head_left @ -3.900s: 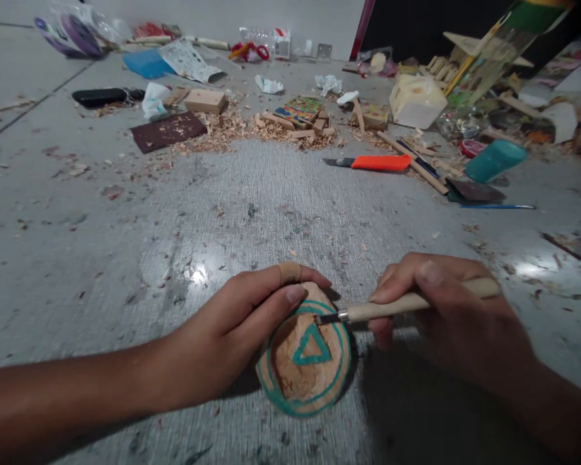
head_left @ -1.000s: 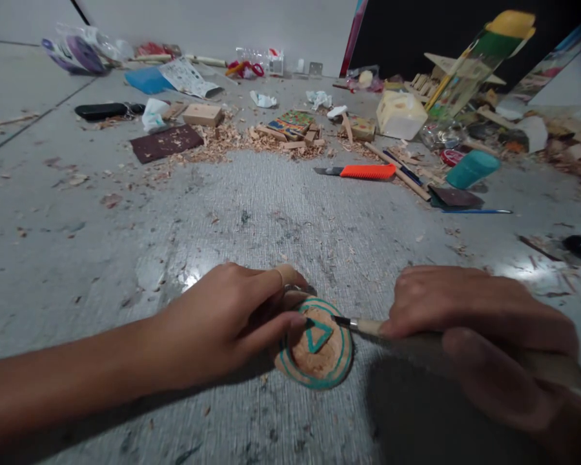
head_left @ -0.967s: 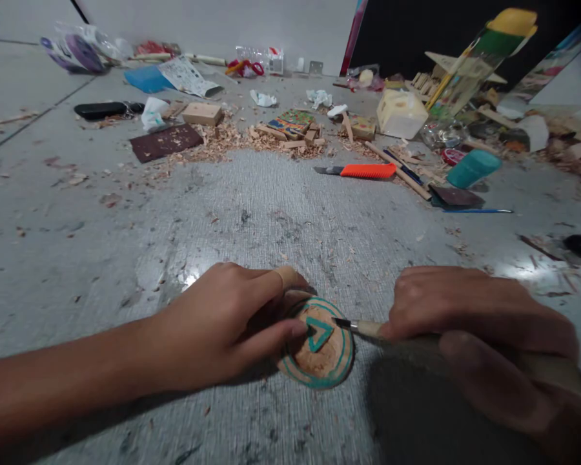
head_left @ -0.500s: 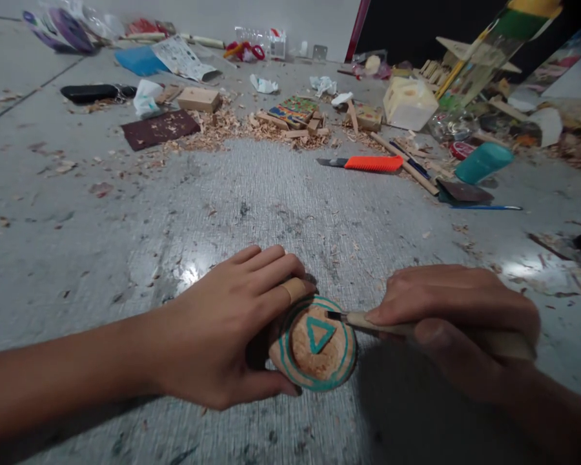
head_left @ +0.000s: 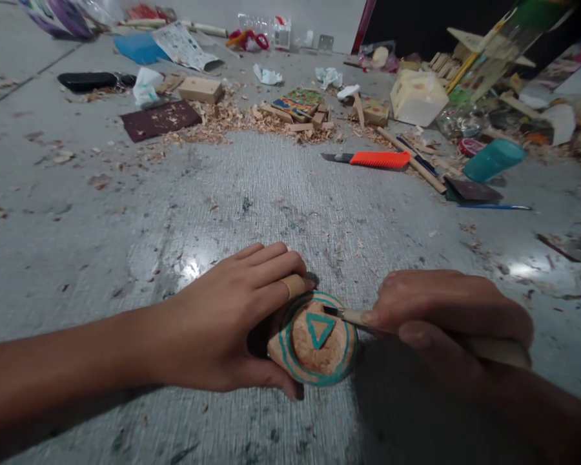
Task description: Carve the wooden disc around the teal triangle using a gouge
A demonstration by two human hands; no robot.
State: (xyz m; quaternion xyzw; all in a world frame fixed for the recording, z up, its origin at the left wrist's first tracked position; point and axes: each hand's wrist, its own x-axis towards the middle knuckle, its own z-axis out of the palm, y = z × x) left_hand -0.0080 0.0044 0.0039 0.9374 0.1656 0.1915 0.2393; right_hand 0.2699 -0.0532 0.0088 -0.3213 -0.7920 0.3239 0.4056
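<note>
A round wooden piece (head_left: 314, 359) with teal rings on its rim and a raised teal triangle in its hollowed face rests low in the middle of the view. My left hand (head_left: 237, 316) grips it from the left side, thumb below and fingers above, with a tan bandage around one finger. In my right hand (head_left: 455, 316) is a wood-carving chisel (head_left: 353, 316) with a pale wooden handle. Its dark metal tip lies at the hollowed face, just above the triangle; whether it bites into the wood I cannot tell.
Beyond my hands lies an orange utility knife (head_left: 380, 159) on the grey floor (head_left: 271, 200). Wood shavings (head_left: 223, 123), a brown sandpaper sheet (head_left: 159, 120), a wooden block (head_left: 201, 90) and a teal cup-like object (head_left: 494, 160) are farther back. A clear bottle (head_left: 498, 61) stands at upper right.
The chisel tip has shifted slightly left and up across the hollowed face, and my right hand moved left with it. My left hand keeps its hold. The view has tilted slightly.
</note>
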